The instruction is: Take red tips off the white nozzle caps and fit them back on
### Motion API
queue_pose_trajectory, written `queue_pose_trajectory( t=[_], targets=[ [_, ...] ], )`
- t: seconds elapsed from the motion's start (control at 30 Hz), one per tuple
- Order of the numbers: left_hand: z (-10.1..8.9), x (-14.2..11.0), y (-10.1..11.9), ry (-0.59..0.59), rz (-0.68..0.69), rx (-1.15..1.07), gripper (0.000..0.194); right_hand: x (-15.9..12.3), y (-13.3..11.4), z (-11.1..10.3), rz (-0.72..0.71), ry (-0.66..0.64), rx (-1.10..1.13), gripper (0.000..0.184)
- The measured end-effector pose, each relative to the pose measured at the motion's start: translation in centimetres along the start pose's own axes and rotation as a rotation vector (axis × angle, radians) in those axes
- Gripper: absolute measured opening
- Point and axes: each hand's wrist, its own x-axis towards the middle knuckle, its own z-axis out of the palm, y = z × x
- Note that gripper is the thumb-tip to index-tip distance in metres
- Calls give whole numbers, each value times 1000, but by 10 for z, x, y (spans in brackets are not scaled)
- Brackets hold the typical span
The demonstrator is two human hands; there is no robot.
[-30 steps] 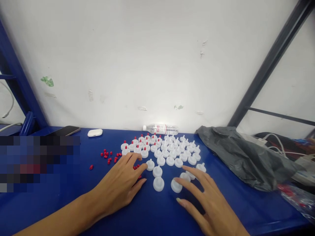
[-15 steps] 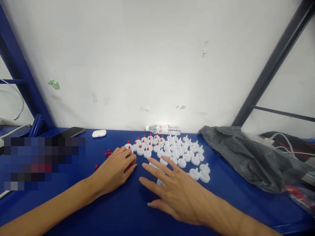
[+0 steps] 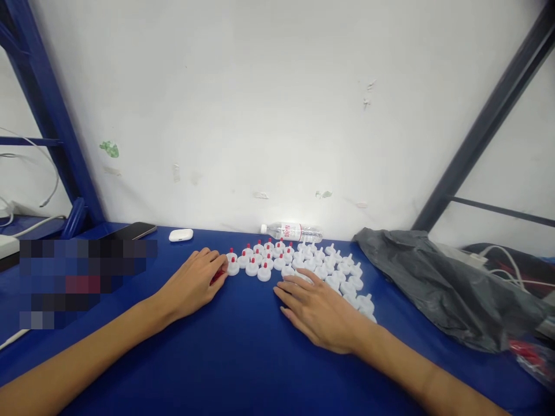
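Observation:
My left hand rests on the blue table with its fingers curled round small red caps, which show between thumb and forefinger. Its fingertips are close to white round nozzle lids with red tips, standing upright in a group. To the right is a cluster of white nozzle lids without red tips. My right hand lies over the near side of that cluster, fingers stretched out and hiding some lids. Whether it presses on them I cannot tell.
A clear plastic bottle lies along the wall behind the lids. A white case and a dark phone are at the back left. On the right, a grey plastic bag spreads beside cables.
My right hand has moved right over the plain lids, its fingers closer together. The loose red caps beside my left hand are now out of sight. The view has shifted slightly.

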Motion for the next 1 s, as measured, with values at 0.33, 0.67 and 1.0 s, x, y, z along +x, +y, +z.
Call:
queue_pose_trajectory(
  t=[0.33, 0.67, 1.0],
  targets=[
    [8, 3, -10, -42, 7, -13, 24, -14, 32, 6, -20, 22, 35, 36],
    [-12, 23, -12, 198, 20, -26, 26, 11, 41, -15, 157, 132, 87, 38],
    [-16, 27, -16, 252, 94, 22, 28, 39, 55, 8, 83, 91, 88, 39]
  ],
)
